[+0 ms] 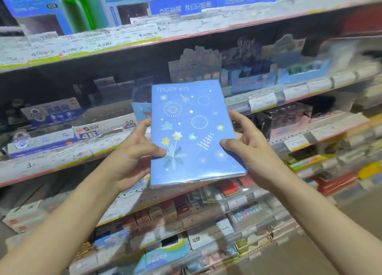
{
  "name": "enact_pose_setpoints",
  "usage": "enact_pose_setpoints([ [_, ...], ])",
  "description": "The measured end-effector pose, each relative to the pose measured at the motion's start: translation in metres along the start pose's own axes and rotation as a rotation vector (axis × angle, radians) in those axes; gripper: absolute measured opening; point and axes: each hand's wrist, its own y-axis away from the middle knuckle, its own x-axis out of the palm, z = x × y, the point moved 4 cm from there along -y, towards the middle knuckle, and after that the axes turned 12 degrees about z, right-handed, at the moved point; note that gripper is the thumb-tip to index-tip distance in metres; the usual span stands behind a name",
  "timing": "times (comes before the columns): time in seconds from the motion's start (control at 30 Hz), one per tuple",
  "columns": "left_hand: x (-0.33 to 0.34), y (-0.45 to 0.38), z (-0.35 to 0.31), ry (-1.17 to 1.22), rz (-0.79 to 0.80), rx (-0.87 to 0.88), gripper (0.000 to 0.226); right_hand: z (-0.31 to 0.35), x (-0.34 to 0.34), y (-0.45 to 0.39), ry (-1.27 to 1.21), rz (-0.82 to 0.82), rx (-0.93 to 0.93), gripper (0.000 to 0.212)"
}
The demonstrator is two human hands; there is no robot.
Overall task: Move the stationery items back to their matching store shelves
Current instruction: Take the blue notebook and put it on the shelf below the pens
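Note:
A light blue notebook (192, 134) with firework and star prints is held up in front of the store shelves, cover facing me, wrapped in clear plastic. My left hand (132, 152) grips its left edge with the thumb on the cover. On the opposite edge my right hand (248, 148) holds it the same way. A smaller blue card (141, 110) peeks out behind the notebook's upper left corner; what it rests on is hidden.
Several tiers of shelves (124, 45) with price tags run across the view. Blue pen display boxes (248, 78) stand on the shelf behind the notebook. Boxed stationery (157, 214) fills the lower tiers. The right side is blurred.

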Motion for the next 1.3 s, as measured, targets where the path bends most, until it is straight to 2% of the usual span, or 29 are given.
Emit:
enact_pose_setpoints([
  [0.3, 0.117, -0.088, 0.034, 0.07, 0.145, -0.013, 0.062, 0.026, -0.123, 0.084, 0.036, -0.145, -0.001, 0.051],
  [0.67, 0.262, -0.199, 0.079, 0.142, 0.324, -0.096, 0.065, 0.056, -0.269, 0.179, 0.094, -0.349, 0.092, 0.059],
  [0.87, 0.32, -0.274, 0.105, 0.141, 0.394, -0.146, 0.064, 0.053, -0.348, 0.203, 0.127, -0.489, 0.146, 0.061],
  [1.3, 0.423, -0.462, 0.146, 0.171, 0.566, -0.215, 0.065, 0.065, -0.53, 0.212, 0.23, -0.711, 0.115, 0.057],
])
